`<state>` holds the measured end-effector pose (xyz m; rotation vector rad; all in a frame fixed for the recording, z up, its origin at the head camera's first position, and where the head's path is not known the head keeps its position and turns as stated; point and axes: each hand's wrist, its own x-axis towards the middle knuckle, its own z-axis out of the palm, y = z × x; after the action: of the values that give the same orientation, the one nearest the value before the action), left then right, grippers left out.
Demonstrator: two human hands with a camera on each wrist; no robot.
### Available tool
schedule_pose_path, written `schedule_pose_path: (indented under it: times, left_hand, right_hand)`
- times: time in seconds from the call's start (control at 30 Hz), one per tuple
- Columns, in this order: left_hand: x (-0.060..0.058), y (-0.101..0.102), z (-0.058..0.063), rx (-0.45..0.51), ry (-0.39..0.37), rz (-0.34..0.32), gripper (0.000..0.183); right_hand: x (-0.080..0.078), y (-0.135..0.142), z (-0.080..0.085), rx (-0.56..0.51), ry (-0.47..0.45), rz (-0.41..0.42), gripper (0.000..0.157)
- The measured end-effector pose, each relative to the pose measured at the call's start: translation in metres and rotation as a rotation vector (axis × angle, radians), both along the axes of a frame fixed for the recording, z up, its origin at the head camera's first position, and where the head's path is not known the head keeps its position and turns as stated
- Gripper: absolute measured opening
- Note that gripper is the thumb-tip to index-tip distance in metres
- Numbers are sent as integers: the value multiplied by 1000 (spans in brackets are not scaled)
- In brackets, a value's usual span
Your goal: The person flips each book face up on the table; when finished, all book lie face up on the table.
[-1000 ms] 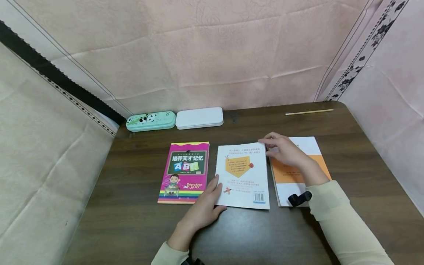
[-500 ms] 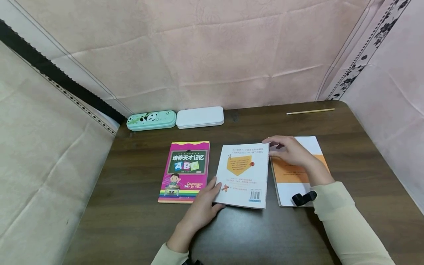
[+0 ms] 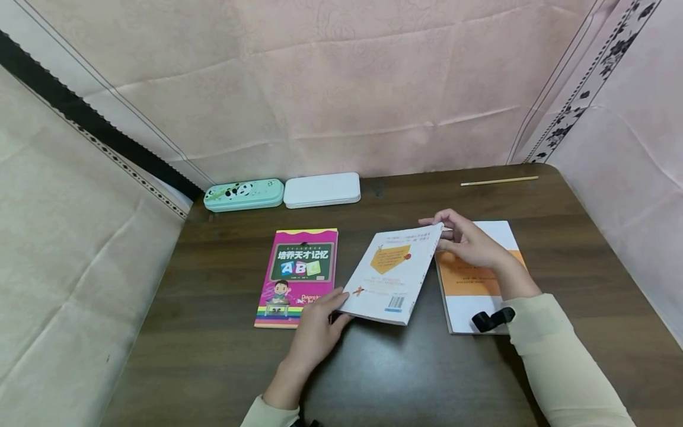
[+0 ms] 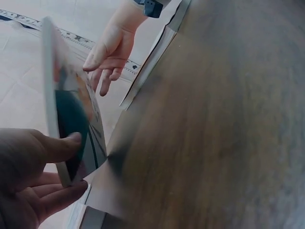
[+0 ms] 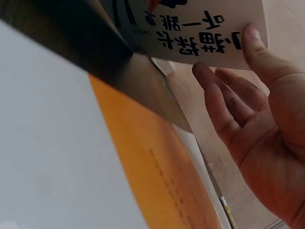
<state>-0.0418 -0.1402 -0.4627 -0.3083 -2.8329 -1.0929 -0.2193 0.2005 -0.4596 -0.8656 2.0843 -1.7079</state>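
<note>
A thin white book (image 3: 395, 270) is tilted up off the table, back cover showing, with a yellow-orange text panel and a barcode. My left hand (image 3: 315, 335) pinches its lower left corner; in the left wrist view the thumb lies on the inner cover side of the book (image 4: 71, 109), fingers on the other. At the upper right corner my right hand (image 3: 472, 243) pinches the book between thumb and fingers, and the right wrist view shows large dark characters on its underside cover (image 5: 200, 40). My left hand partly covers a pink ABC book (image 3: 296, 255).
Under my right forearm lies a white and orange book (image 3: 461, 308). At the back of the brown table (image 3: 213, 356) stand a green panda pencil case (image 3: 242, 196) and a white case (image 3: 322, 190). A thin stick (image 3: 498, 181) lies at the back right.
The white book has risen from lying flat, turning clockwise and tilting, with its lower edge moving left. My left hand has shifted slightly left with it, over the pink book's corner.
</note>
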Motion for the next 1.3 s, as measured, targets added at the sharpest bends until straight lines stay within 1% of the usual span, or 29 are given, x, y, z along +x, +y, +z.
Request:
schedule_pose_path:
  times: [0.03, 0.1, 0.2, 0.33, 0.47, 0.57, 0.73, 0.83, 0.93, 1.03, 1.17, 1.3]
  left_hand:
    - [0, -1, 0, 11, 24, 11, 40]
    - [0, -2, 0, 33, 60, 25, 38]
    - [0, -2, 2, 51, 68, 39, 37]
    - [1, -2, 5, 64, 51, 51, 37]
    - [1, -2, 5, 77, 73, 52, 38]
    - [1, -3, 4, 94, 110, 48, 37]
    - [1, -4, 5, 157, 160, 50, 33]
    - [0, -5, 6, 180, 172, 57, 32]
    - [0, -5, 7, 188, 163, 65, 33]
    - [0, -6, 9, 207, 143, 67, 36]
    - [1, -7, 12, 224, 134, 70, 36]
    - [3, -8, 13, 230, 139, 79, 37]
  right_hand:
    - [0, -1, 1, -38, -23, 11, 26]
    - [1, -4, 3, -90, -39, 18, 25]
    - [2, -9, 7, -114, -15, -26, 24]
    - [4, -14, 10, -75, 69, -137, 24]
    - [7, -19, 14, -40, 114, -227, 23]
    - [8, -22, 18, -49, 137, -271, 22]
    - [8, -27, 26, -69, 184, -342, 21]
    - [8, -30, 29, -42, 212, -405, 20]
    - [10, -33, 32, 13, 248, -460, 21]
    - [10, -35, 34, 32, 255, -468, 21]
    - [9, -38, 35, 16, 225, -444, 21]
    - [8, -41, 37, 12, 194, -437, 23]
